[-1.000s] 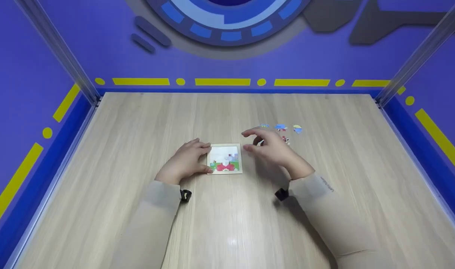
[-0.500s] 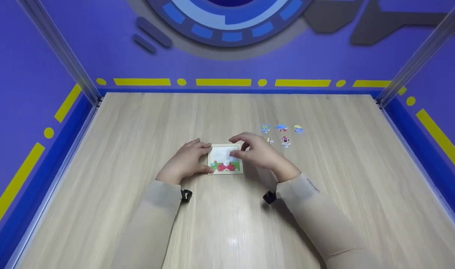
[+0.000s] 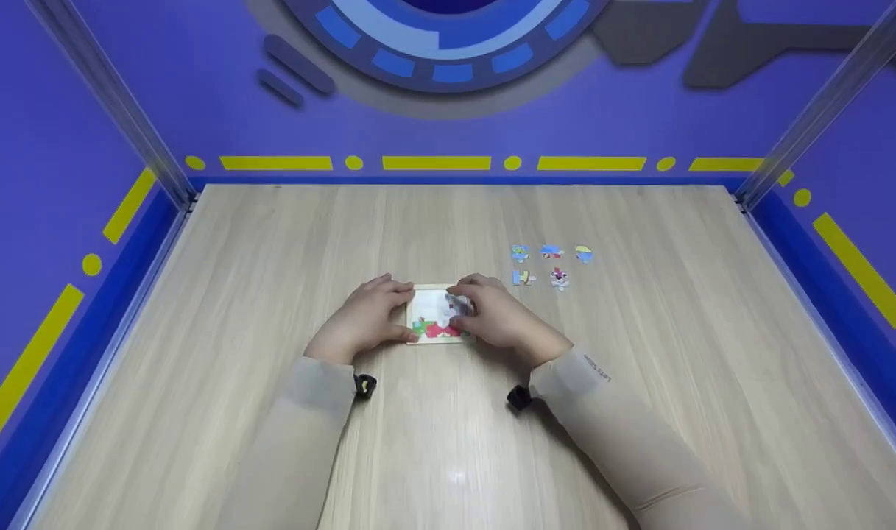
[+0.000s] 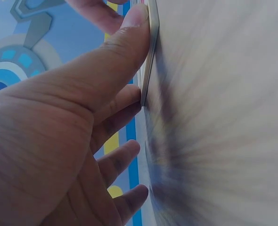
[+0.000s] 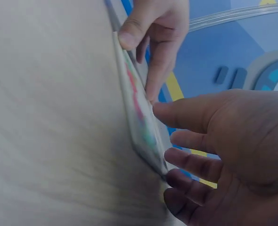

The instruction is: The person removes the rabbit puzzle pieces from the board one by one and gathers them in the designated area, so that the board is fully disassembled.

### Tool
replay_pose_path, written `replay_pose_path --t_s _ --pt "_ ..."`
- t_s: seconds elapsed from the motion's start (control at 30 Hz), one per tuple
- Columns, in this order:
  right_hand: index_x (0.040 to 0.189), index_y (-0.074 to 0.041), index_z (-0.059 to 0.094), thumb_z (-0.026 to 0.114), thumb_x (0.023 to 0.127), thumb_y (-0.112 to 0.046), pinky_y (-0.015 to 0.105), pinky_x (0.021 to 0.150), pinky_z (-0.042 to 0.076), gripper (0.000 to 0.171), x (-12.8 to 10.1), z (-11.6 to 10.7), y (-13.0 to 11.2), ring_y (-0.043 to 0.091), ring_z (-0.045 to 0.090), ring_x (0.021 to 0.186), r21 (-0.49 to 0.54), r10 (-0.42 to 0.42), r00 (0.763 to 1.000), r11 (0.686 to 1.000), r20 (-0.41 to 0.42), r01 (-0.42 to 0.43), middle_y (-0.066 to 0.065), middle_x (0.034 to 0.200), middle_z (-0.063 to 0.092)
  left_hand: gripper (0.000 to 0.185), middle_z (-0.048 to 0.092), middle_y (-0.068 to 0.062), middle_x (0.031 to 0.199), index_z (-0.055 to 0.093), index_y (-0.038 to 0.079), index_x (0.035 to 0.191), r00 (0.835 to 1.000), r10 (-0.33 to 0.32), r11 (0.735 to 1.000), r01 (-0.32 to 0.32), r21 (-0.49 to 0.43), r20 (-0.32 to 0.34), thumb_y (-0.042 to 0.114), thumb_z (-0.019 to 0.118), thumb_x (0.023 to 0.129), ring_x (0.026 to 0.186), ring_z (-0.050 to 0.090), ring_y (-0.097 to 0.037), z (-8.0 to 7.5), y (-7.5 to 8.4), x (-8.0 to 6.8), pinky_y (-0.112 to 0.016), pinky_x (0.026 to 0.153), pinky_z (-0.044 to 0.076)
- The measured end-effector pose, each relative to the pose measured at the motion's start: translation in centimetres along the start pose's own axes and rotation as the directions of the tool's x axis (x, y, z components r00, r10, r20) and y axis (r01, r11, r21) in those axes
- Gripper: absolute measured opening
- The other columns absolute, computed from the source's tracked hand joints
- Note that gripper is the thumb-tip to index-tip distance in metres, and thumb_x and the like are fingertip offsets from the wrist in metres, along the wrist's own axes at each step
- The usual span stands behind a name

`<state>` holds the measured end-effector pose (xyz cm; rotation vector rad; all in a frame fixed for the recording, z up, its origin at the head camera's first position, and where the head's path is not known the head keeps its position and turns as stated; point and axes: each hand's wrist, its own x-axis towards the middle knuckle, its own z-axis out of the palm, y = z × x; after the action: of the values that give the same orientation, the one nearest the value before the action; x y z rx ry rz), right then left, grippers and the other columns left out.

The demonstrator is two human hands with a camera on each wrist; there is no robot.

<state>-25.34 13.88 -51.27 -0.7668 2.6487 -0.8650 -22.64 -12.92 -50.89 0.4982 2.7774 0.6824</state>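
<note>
A small square puzzle frame (image 3: 441, 342) lies on the table, with a partly white, partly printed picture inside. My left hand (image 3: 367, 316) grips its left side, thumb at the near corner and index finger at the far one. In the left wrist view the left thumb (image 4: 125, 44) lies along the frame's edge. Over the frame's right part, my right hand (image 3: 503, 313) pinches a greyish-white puzzle piece (image 3: 459, 303) between thumb and index finger. In the right wrist view the right fingers (image 5: 193, 162) stand along the frame's far edge, and the piece is mostly hidden.
Several loose puzzle pieces (image 3: 552, 252) lie in two rows on the wooden table (image 3: 308, 235), beyond and right of the frame. Blue and yellow panels (image 3: 436, 132) wall in the back and sides.
My right hand has moved left from beside the loose pieces to over the frame, and its thumb and index finger have closed on a piece there. The left hand and frame have stayed put.
</note>
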Motion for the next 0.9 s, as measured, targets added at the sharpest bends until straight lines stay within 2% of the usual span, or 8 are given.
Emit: replay_pose_path --t_s 0.2,0.43,0.67,0.9 --pt "0.141 -0.006 0.078 0.073 0.109 -0.018 0.059 0.121 0.052 0.034 -0.03 0.45 0.09 0.042 0.056 0.141 -0.066 -0.004 1.0 0.998 -0.007 0.004 0.018 0.153 0.063 0.083 0.05 -0.009 0.179 0.058 0.006 0.165 1.0 -0.007 1.0 0.007 0.006 0.001 0.04 0.091 0.096 0.176 0.027 -0.042 0.09 0.09 -0.15 -0.061 0.147 0.019" --pt "0.132 -0.007 0.08 0.075 0.107 -0.014 0.057 0.118 0.053 0.027 0.1 0.63 0.12 0.04 0.059 0.136 -0.059 -0.006 0.999 0.998 -0.039 0.004 0.016 0.146 0.068 0.085 0.05 -0.01 0.179 0.057 0.006 0.165 1.0 -0.001 1.0 0.001 0.013 0.001 0.041 0.091 0.096 0.175 0.027 -0.043 0.04 0.1 -0.02 -0.061 0.147 0.02" --pt "0.13 -0.008 0.077 0.076 0.105 -0.011 0.054 0.115 0.055 0.025 0.29 0.73 0.18 0.036 0.062 0.13 -0.032 0.006 0.999 0.999 -0.054 -0.008 0.013 0.134 0.073 0.085 0.051 -0.01 0.178 0.058 0.005 0.165 1.0 0.005 1.0 -0.005 0.012 -0.004 0.041 0.092 0.095 0.175 0.028 -0.044 0.13 -0.11 0.11 -0.061 0.147 0.021" --pt "0.138 -0.01 0.081 0.074 0.107 -0.012 0.055 0.116 0.056 0.032 0.22 0.48 0.38 0.037 0.062 0.131 -0.076 -0.03 0.999 0.997 -0.023 0.028 0.013 0.139 0.074 0.085 0.051 -0.01 0.178 0.058 0.005 0.165 1.0 0.005 1.0 -0.005 0.012 -0.001 0.041 0.091 0.096 0.175 0.028 -0.044 0.17 -0.02 0.04 -0.061 0.147 0.021"
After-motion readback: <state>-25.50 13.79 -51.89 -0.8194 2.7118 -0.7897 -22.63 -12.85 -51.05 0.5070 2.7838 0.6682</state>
